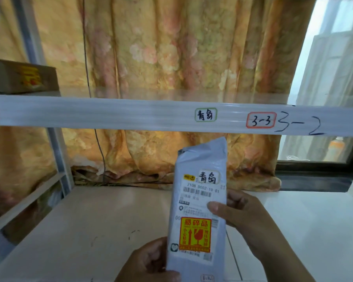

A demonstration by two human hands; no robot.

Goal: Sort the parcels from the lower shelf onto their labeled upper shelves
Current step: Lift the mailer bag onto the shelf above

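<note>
Nearest us, our left hand (149, 261) cups the bottom of the grey parcel (200, 202) and our right hand (243, 212) pinches its right edge, fingers (216, 206) closed over the address sheet, so the parcel stands upright above the lower shelf (90, 231). Its handwritten tag (208, 177) matches the green-edged label (205, 115) on the upper shelf (110, 112) just above. We judge the best move is lifting it straight up, fragile sticker (195, 235) facing us, laying it down right of the cardboard box (22, 78).
</note>
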